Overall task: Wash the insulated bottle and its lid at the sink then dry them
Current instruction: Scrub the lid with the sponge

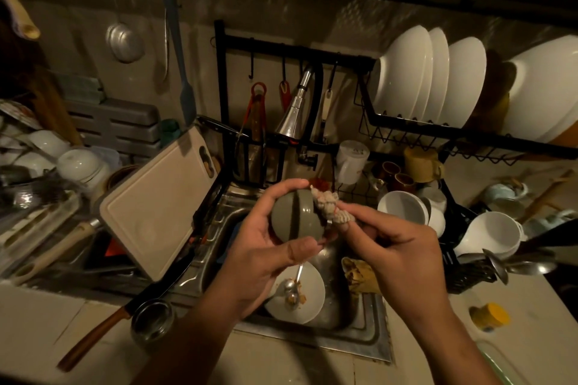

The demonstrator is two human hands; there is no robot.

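My left hand grips a round grey-green lid with a dark groove across its top, held above the sink. My right hand pinches a knotted pale cord that hangs from the lid's right side. A small open steel vessel, possibly the bottle, stands on the counter at the front left. The faucet head hangs above the sink; no water shows.
In the sink lie a white plate with a spoon and food scraps and a crumpled yellow cloth. A cutting board leans at the left, a knife lies beside it. White bowls and cups fill the racks at right.
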